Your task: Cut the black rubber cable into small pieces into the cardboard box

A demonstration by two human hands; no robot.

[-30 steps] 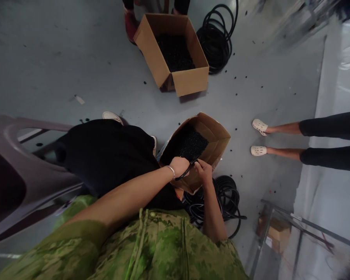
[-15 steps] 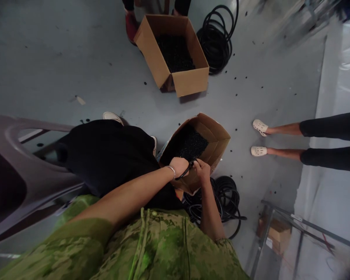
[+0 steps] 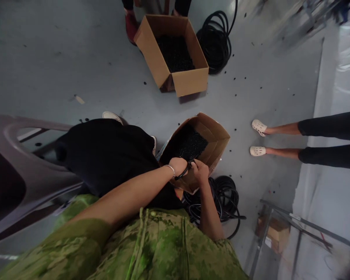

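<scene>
Both my hands are over an open cardboard box (image 3: 217, 146) holding a heap of small black pieces (image 3: 191, 146). My left hand (image 3: 178, 166), with a bracelet at the wrist, is closed around a black tool with a slim handle (image 3: 181, 175); its exact kind is unclear. Close beside it, my right hand (image 3: 201, 171) pinches a short black end, seemingly of hose, against the tool. The fingers hide most of where the two meet. Next to my right forearm, coils of black hose (image 3: 227, 192) lie on the floor.
Ahead stands another cardboard box (image 3: 191, 82) with black pieces, beside a second hose coil (image 3: 216, 44) and a person's red shoe (image 3: 130, 27). Another person's pale clogs (image 3: 258, 151) are at right. A metal frame (image 3: 264, 233) and a grey chair (image 3: 6, 132) flank me.
My right hand has shifted slightly left, toward my left hand. My left hand keeps its grip and has barely moved.
</scene>
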